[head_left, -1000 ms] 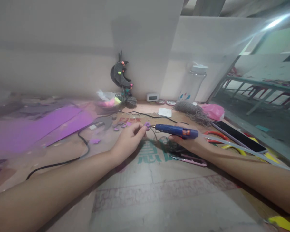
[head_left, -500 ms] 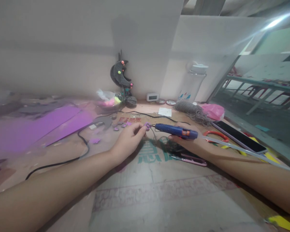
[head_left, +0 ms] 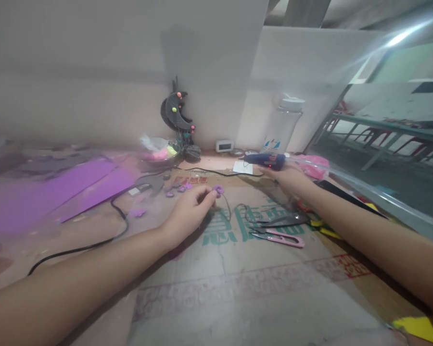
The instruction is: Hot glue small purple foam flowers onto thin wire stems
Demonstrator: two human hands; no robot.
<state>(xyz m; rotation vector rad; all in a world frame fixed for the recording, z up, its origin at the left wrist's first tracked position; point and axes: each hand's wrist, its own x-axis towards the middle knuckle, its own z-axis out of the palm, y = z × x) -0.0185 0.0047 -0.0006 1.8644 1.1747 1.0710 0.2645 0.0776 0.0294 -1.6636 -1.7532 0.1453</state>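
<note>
Between thumb and fingers, my left hand [head_left: 193, 209] pinches a small purple flower-like piece [head_left: 219, 190], with a thin grey cord [head_left: 229, 211] trailing from it toward the cardboard. Farther back on the right, my right hand [head_left: 285, 175] is wrapped round a dark blue glue gun [head_left: 265, 160], a small red light showing on its side. The gun's tip is over a white paper square [head_left: 243, 167], and a clear glue stick runs out behind it. Pink thread snips [head_left: 283, 238] and dark-bladed scissors [head_left: 285, 220] lie on the cardboard below my right forearm.
Purple sheets [head_left: 97, 185] and small purple pieces lie at left, near a black cable [head_left: 75, 244]. Along the wall stand a bowl [head_left: 159, 156], a dark crescent ornament [head_left: 173, 110], a small white clock [head_left: 224, 145] and a clear bottle [head_left: 283, 125]. A phone [head_left: 341, 194] is partly behind my right arm.
My right hand has carried the glue gun away from the purple piece, back and to the right, over the paper. The scissors are uncovered. My left hand keeps its pinch.
</note>
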